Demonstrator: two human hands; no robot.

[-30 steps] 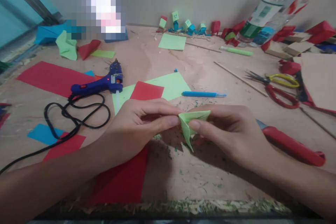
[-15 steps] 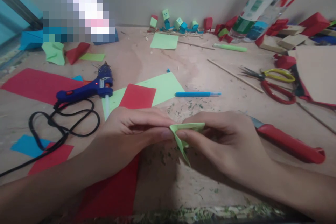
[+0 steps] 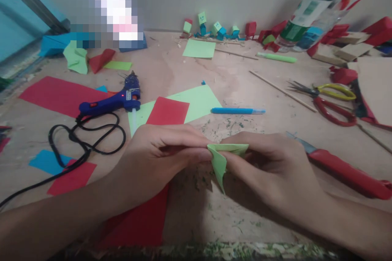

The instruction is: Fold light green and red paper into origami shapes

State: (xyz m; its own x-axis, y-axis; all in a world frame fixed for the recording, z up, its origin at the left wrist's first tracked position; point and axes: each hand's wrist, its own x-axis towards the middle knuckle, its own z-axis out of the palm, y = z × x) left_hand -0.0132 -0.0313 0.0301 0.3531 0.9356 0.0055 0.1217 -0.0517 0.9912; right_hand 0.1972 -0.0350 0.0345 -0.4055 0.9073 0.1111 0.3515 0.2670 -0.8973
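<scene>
A small folded piece of light green paper (image 3: 219, 164) is held up between both hands over the front of the table. My left hand (image 3: 171, 151) pinches its left corner between thumb and fingers. On the other side, my right hand (image 3: 269, 167) grips it, with the thumb behind a flap that hangs down. The right fingertips are partly hidden. Behind the left hand, red paper (image 3: 169, 110) lies on a larger light green sheet (image 3: 202, 100). More red paper (image 3: 143, 224) is below the left forearm.
At left lies a blue hot glue gun (image 3: 113, 102) with a looped black cord (image 3: 88, 151). A blue pen (image 3: 237, 111), scissors (image 3: 330, 98) and a red-handled knife (image 3: 349, 171) lie beyond and right of the hands. Small paper figures (image 3: 202, 24) and plastic bottles (image 3: 301, 20) stand at the back.
The whole view has shifted, so everything appears a little farther right. The green paper's hanging flap has turned and shows more of its face. Both hands keep hold of it.
</scene>
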